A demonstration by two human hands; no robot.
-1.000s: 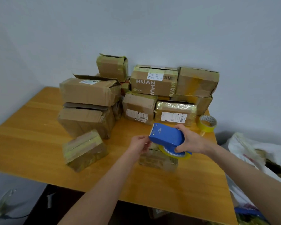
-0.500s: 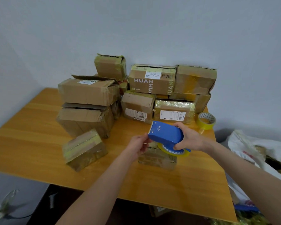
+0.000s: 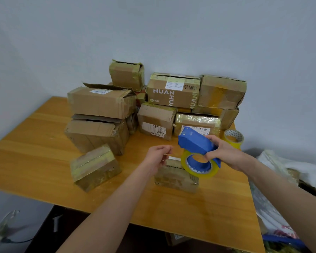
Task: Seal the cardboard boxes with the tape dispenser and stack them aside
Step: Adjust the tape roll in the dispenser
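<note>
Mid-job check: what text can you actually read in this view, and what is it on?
"HUAN": white print on the brown cardboard box in the rear stack, repeated sideways at its right corner.
White shipping labels on this and three other boxes: too small to read.
Small mark on the blue plastic tape dispenser: blurred.

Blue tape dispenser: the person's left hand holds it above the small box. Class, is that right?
No. The head view shows the right hand gripping the blue tape dispenser above the small box; the left hand is off it.
</note>
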